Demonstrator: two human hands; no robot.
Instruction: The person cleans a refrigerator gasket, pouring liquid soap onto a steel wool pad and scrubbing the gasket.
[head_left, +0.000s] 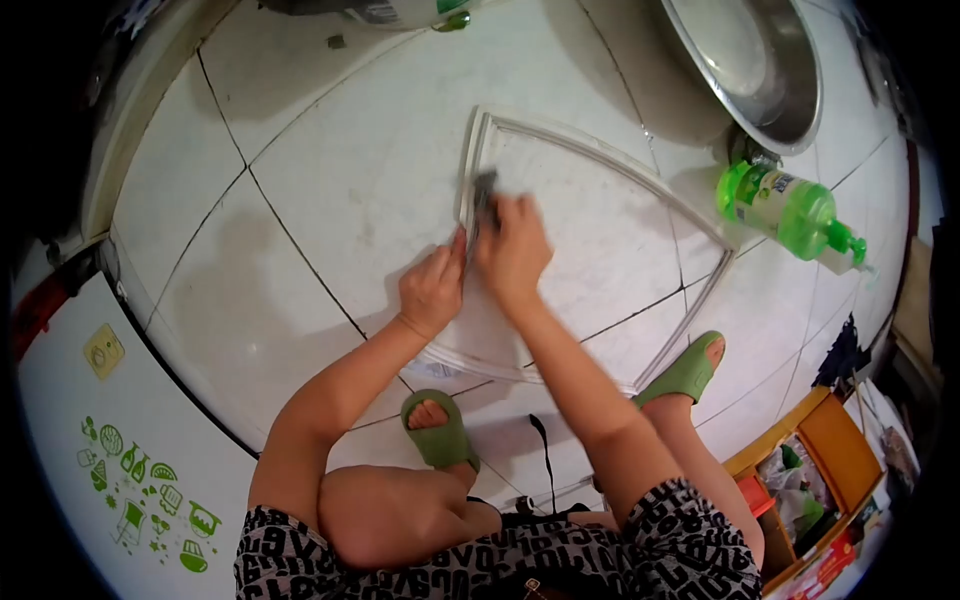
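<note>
A white frame-shaped strip, like a door seal [600, 150], lies on the tiled floor in front of me. My left hand [432, 288] is closed on its left side, fingers pressed to the strip. Just above and to the right, my right hand [515, 250] grips a dark grey scrubbing piece [484, 190] against the same side of the seal. That piece is smeared by motion, so whether it is a brush or a cloth cannot be made out. The seal's lower edge passes behind my forearms.
A green dish soap bottle [795, 212] lies tipped right of the seal, below a metal basin [805, 100]. My feet in green slippers [432, 440] stand at the seal's near side. An orange box [845, 450] of bags sits lower right; a white panel with stickers [150, 400] stands left.
</note>
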